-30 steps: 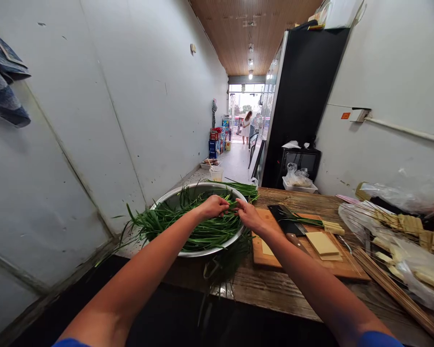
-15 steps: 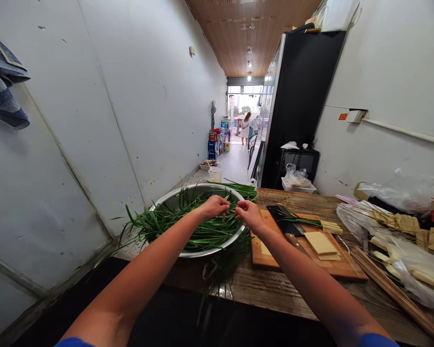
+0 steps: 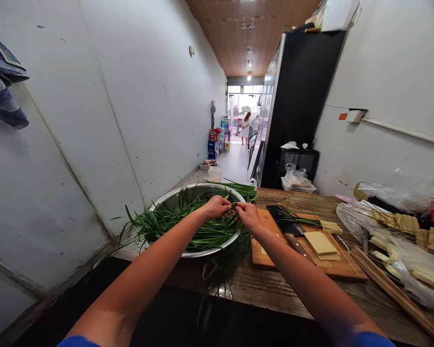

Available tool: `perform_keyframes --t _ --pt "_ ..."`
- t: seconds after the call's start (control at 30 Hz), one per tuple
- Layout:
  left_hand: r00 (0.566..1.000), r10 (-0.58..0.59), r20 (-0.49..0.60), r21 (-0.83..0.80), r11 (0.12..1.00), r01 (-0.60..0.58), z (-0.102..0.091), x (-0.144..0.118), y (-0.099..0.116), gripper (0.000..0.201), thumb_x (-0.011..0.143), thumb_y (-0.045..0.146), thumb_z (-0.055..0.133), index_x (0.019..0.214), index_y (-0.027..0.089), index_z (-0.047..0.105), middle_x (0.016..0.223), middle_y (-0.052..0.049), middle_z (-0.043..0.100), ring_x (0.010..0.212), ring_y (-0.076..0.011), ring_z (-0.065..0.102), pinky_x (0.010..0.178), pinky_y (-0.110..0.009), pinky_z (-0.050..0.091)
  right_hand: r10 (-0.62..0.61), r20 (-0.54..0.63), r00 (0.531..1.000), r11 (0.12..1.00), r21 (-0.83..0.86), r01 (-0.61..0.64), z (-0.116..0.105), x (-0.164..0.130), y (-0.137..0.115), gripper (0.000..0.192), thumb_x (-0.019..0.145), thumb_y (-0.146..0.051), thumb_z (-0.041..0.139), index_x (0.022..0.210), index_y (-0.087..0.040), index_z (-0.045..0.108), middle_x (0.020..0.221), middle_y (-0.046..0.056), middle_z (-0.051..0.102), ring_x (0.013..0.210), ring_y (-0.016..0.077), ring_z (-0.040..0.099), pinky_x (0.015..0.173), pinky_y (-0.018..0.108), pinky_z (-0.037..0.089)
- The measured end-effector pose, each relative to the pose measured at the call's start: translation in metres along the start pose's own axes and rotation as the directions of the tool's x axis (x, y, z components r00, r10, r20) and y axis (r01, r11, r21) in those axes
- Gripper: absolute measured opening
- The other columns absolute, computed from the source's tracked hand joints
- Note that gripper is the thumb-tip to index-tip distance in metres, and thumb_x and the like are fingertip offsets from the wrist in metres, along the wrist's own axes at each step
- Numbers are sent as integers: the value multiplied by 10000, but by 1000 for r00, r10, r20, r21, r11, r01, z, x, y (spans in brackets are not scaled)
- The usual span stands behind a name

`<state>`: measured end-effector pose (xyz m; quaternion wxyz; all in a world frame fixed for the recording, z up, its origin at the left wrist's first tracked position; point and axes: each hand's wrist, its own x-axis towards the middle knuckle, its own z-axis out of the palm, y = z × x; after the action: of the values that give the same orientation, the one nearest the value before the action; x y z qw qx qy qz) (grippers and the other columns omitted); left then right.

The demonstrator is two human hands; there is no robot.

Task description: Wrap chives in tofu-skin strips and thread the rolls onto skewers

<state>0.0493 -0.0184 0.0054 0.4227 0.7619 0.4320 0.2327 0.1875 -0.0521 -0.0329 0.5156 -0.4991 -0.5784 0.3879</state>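
Note:
Long green garlic chives (image 3: 202, 236) fill a wide metal basin (image 3: 235, 236), some hanging over its rim. Above the basin's right side, my left hand (image 3: 217, 207) is closed in a pinch. Close beside it, my right hand (image 3: 248, 215) pinches too. A bit of green chive shows between the fingertips of both hands. Right of the basin lies a wooden cutting board (image 3: 267, 221). On it are a cleaver (image 3: 287, 221) with a brown handle, pale flat tofu sheets (image 3: 321, 243) and rolls (image 3: 331, 226) with chives in them.
More chives (image 3: 240, 188) lie behind the basin. At the right are a bundle of wooden skewers (image 3: 394, 294) and plastic bags (image 3: 415, 260) holding pale pieces. A plastic cup (image 3: 214, 173) stands beyond the basin. A person (image 3: 245, 127) stands far off by the doorway.
My two hands have come slightly closer together, and a bit of green now shows between their fingertips. The basin and board have not moved.

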Motion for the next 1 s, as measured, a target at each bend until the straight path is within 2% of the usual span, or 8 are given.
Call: perform_keyframes --t 0.13,0.2,0.3,0.43,0.73,1.0 --pt "1000 -1 -27 -1 1000 1 -1 -1 0 177 693 267 531 629 117 599 523 23 541 492 -87 488 484 -194 368 35 -145 989 999 12 -34 -4 -3 -1 168 710 -193 493 791 -170 639 615 -8 630 475 122 553 433 223 434" --pt "999 6 -42 20 1000 -6 0 -1 1 182 701 262 522 631 114 604 525 24 540 489 -86 487 480 -192 358 49 -187 981 999 17 -46 -6 -4 0 101 692 -237 549 711 -165 616 547 -18 591 426 113 514 388 215 392" --pt "999 14 -33 64 998 -12 2 -1 3 205 717 264 514 669 107 636 504 26 534 456 -78 455 444 -187 307 139 -118 983 988 78 -130 -8 -1 -1 175 669 -297 606 563 -163 566 423 -41 504 349 87 429 344 207 331" --pt "1000 12 -21 32 999 -11 5 -2 8 206 726 245 513 700 98 655 482 26 526 445 -73 436 443 -187 306 252 -33 967 946 221 -239 -9 5 -6 175 634 -234 650 519 -147 551 423 -31 518 348 67 417 324 188 274" --pt "1000 16 -18 -30 999 -17 6 -5 11 204 708 258 529 603 107 617 443 35 496 438 -67 432 426 -175 297 333 -19 943 912 259 -317 -4 11 -5 133 634 -110 593 521 -126 526 409 -38 497 320 48 415 291 157 233" --pt "999 -9 -35 -136 991 4 8 0 7 181 650 287 606 628 107 612 541 15 571 469 -70 485 438 -177 335 365 7 931 880 325 -348 -13 14 -5 98 636 -93 568 565 -128 510 419 -38 486 341 57 432 324 164 336"
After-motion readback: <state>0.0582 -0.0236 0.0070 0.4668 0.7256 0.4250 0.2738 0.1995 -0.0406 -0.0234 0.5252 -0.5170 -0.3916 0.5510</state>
